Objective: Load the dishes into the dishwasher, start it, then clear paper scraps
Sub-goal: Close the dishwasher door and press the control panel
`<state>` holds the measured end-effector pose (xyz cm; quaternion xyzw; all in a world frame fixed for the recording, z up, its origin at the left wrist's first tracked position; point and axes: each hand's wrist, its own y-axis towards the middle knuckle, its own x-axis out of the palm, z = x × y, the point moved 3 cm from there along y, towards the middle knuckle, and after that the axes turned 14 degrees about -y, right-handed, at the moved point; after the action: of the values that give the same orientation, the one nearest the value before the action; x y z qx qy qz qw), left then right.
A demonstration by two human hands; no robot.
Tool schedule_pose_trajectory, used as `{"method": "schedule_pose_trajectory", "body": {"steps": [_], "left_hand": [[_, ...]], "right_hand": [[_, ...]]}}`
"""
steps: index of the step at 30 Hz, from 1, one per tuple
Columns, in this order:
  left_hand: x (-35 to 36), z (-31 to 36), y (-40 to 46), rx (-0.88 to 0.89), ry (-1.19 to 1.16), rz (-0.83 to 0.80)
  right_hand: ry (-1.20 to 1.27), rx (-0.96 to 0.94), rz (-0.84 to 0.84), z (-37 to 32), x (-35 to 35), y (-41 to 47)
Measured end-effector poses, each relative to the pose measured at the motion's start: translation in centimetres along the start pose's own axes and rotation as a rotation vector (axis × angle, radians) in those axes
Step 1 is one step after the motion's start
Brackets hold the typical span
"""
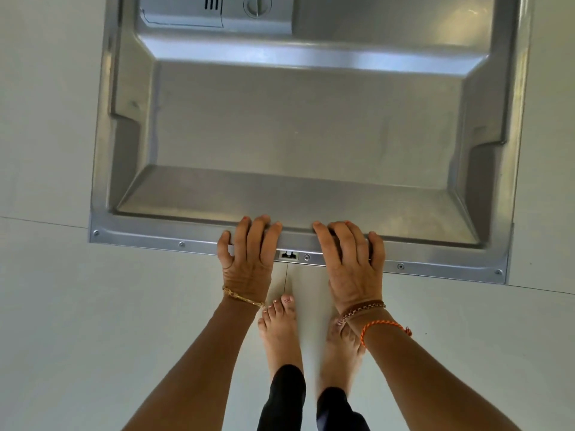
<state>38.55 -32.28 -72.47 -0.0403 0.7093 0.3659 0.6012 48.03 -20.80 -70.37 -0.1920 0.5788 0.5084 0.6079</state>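
Observation:
The dishwasher door (298,126) lies folded down flat in front of me, its steel inner panel facing up. Both hands grip its near edge. My left hand (247,253) curls over the rim just left of the latch slot (288,255). My right hand (353,259) holds the rim just right of that slot. The detergent compartment (214,10) sits at the far end of the door. No dishes, racks or paper scraps are in view.
Pale tiled floor (62,306) surrounds the door on the left, right and near side. My bare feet (280,331) stand right below the door's edge, between my forearms.

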Motion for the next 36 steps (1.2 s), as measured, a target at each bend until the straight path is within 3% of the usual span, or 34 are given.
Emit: {"method": "schedule_pose_trajectory", "body": {"steps": [8,15,19,27,31,36], "left_hand": [[-1.8,-0.3,2.1,-0.014,0.031,-0.053],[-6.1,-0.9,4.9,-0.023,-0.068,-0.202],[-11.1,-1.1,8.3,-0.062,-0.137,-0.356],[-26.1,-2.5,24.3,-0.114,-0.225,-0.648],[-31.7,-3.3,33.6,-0.132,-0.232,-0.875],[-34.1,-4.9,41.4,-0.080,-0.185,-0.941]], "right_hand": [[0.041,-0.030,-0.047,0.5,-1.0,0.7],[0.092,-0.083,-0.095,1.9,-5.1,2.4],[0.131,-0.099,-0.203,3.7,-10.1,5.0],[0.169,-0.191,-0.577,10.6,-25.1,19.2],[0.233,-0.313,-0.753,14.1,-31.3,27.7],[0.159,-0.311,-0.763,16.7,-35.2,33.9]]}}
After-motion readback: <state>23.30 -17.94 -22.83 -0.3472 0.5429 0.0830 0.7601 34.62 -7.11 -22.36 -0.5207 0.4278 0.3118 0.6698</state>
